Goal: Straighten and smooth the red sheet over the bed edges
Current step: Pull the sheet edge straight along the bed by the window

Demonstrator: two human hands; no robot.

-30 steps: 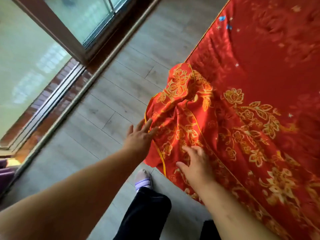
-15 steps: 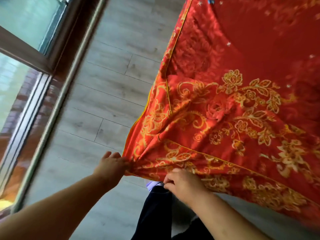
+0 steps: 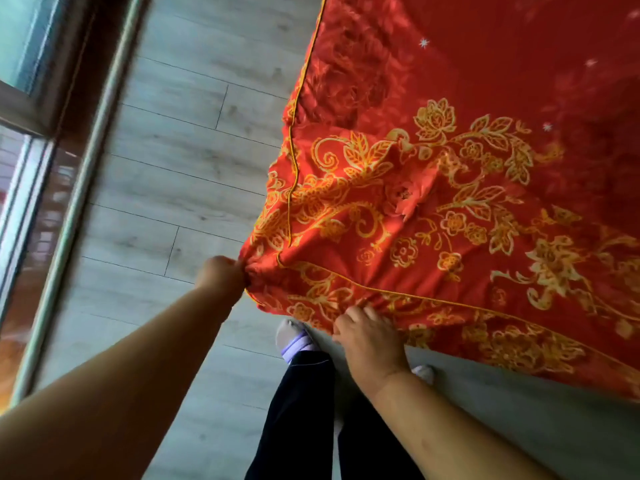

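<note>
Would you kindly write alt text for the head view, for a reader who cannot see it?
Seen from above, a person's left hand grips the bunched corner of a red sheet with gold flowers, while the right hand grips its hanging edge nearby. Grey wood floor and a glass door lie to the left.

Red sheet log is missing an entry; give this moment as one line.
red sheet: corner bunched | left hand: grips corner | right hand: holds front hem

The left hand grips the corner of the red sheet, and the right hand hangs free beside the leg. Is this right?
Not quite. In the head view the left hand grips the corner of the red sheet, but the right hand also grips it, at the hanging edge.
</note>
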